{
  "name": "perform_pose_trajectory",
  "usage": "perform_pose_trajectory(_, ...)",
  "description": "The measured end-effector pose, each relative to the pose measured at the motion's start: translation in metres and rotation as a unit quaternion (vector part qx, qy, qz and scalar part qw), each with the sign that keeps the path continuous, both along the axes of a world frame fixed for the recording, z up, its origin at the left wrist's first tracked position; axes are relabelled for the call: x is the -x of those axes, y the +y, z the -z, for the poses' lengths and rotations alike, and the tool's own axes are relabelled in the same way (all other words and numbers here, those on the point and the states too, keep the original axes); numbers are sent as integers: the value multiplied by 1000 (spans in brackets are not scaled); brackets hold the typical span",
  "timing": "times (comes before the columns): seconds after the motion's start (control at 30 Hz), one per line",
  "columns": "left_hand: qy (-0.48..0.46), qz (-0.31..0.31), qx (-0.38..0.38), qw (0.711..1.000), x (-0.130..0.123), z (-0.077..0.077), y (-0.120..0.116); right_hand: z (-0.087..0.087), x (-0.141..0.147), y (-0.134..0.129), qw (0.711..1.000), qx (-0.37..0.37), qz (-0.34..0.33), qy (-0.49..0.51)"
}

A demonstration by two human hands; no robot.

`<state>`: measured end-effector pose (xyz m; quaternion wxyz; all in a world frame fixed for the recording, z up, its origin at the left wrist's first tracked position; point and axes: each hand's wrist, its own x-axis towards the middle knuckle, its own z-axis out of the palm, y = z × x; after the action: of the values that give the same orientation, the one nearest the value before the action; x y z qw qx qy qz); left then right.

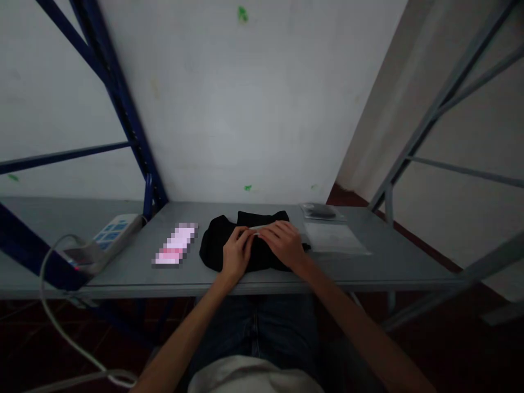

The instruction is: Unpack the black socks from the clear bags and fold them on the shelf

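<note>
Soft black fabric (215,243) lies bunched on the grey shelf in front of me, with both hands over it. My left hand (236,255) is closed, its thumb and fingers pinching one end of a thin pale strip (254,233). From the other side, my right hand (284,243) is also closed on the strip, its fingertips almost touching those of the left. What the strip is made of cannot be made out, and the fingers cover much of it. Part of the fabric is hidden beneath my hands.
Left of the fabric lies a blurred-out phone-like object (176,245). A white power strip (117,232) with a cable sits farther left. On the right are a clear plastic bag (335,238) and a packet with something dark (321,211). Blue posts (123,109) flank the shelf (393,262).
</note>
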<state>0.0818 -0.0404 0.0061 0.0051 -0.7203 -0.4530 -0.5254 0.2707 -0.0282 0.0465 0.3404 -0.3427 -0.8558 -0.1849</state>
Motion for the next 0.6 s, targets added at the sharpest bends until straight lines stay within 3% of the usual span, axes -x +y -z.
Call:
perform_pose_trajectory(0.23, -49, -24, -6, 998, -2, -3, -1, 6, -61, 9, 994, -16, 99, 34)
perform_pose_trajectory(0.37, -76, -6, 8, 997, -1, -1, 1, 16, -88, 14, 992, -32, 115, 49)
perform_pose_trajectory(0.6, -65, 1, 25, 998, -1, 1, 0, 15, -64, 3, 995, -27, 47, 83)
